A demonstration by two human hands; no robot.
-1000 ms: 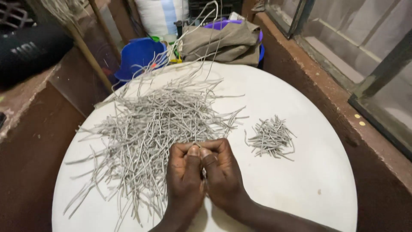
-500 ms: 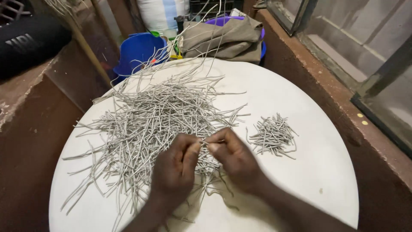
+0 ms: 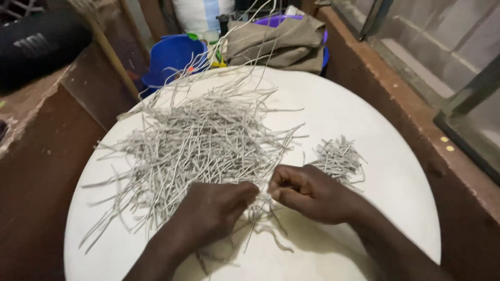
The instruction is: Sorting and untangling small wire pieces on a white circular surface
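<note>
A big loose pile of thin grey strands (image 3: 200, 138) covers the left and middle of a round white table (image 3: 364, 119). A small separate bundle of short grey strands (image 3: 337, 157) lies to the right. My left hand (image 3: 216, 211) and my right hand (image 3: 307, 191) meet at the near edge of the big pile. Both have their fingers pinched on a grey strand that runs between them. Loose strands trail from under the hands toward me.
Behind the table stand a blue bucket (image 3: 172, 54), a folded khaki cloth (image 3: 278, 41) over a purple tub and a white sack (image 3: 200, 13). Brown walls (image 3: 47, 151) close in on the left and right. A black cylinder (image 3: 39, 41) lies on the left ledge.
My hands have parted a little and shifted right, from being clasped together to pinching a strand between them. The camera has tilted slightly.
</note>
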